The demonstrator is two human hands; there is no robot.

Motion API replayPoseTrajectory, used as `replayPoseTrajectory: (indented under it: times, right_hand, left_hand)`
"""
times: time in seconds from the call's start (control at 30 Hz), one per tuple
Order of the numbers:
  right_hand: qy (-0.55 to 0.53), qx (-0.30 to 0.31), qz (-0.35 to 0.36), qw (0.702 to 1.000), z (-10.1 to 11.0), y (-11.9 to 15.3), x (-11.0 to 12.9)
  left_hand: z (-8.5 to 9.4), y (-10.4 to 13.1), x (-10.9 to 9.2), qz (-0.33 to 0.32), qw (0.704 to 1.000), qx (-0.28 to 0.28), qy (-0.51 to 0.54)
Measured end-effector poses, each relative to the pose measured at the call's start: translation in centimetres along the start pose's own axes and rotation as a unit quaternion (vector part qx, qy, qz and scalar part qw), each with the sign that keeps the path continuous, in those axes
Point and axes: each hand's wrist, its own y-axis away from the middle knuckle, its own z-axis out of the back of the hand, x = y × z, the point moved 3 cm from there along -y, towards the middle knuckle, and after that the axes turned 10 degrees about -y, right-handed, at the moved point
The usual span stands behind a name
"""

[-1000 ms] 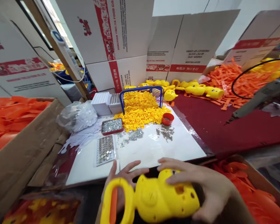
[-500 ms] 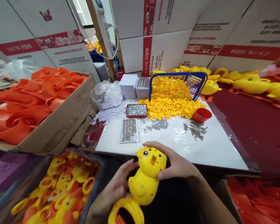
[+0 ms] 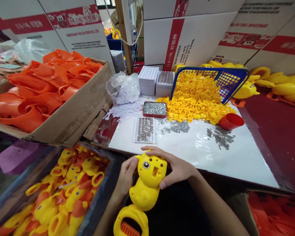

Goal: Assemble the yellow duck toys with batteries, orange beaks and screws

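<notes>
A yellow toy duck with a ring handle and an orange trigger piece stands upright in front of my body, below the table's near edge. Its side with the eye, a square opening in the head and small round holes faces me. My right hand is closed around the head from the right, fingers over the top and thumb on the side. My left hand grips the head's left edge, thumb at the front and its other fingers partly hidden behind the toy.
On the white tabletop are a tray of round metal discs, a red tin of screws, loose screws, a red cup and a blue basket spilling yellow parts. Boxes of orange parts and toy ducks stand left.
My left hand has moved from open beside the toy to gripping its head. The duck has shifted slightly left, and the camera view has turned.
</notes>
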Motion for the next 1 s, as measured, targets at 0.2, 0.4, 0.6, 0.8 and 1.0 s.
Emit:
replayPoseTrajectory:
  times: [0.2,0.4,0.6,0.8,1.0]
  right_hand:
    - [0.016,0.043,-0.045,0.998,0.2,-1.4,0.3]
    - [0.046,0.106,-0.054,0.992,-1.1,-3.6,0.7]
    - [0.207,0.114,-0.022,0.971,-1.8,-4.5,1.1]
    - [0.476,-0.095,0.023,0.874,3.1,-4.8,0.9]
    - [0.591,-0.001,0.042,0.806,3.7,-6.0,-0.4]
  left_hand:
    - [0.5,0.5,0.7,0.011,0.999,0.002,0.050]
    - [1.2,0.7,2.0,-0.018,0.991,-0.053,0.118]
    - [0.4,1.1,2.6,0.083,0.957,-0.036,0.274]
    - [1.1,0.9,2.3,0.106,0.962,-0.080,0.240]
    - [1.0,0.7,1.7,0.126,0.966,-0.099,0.202]
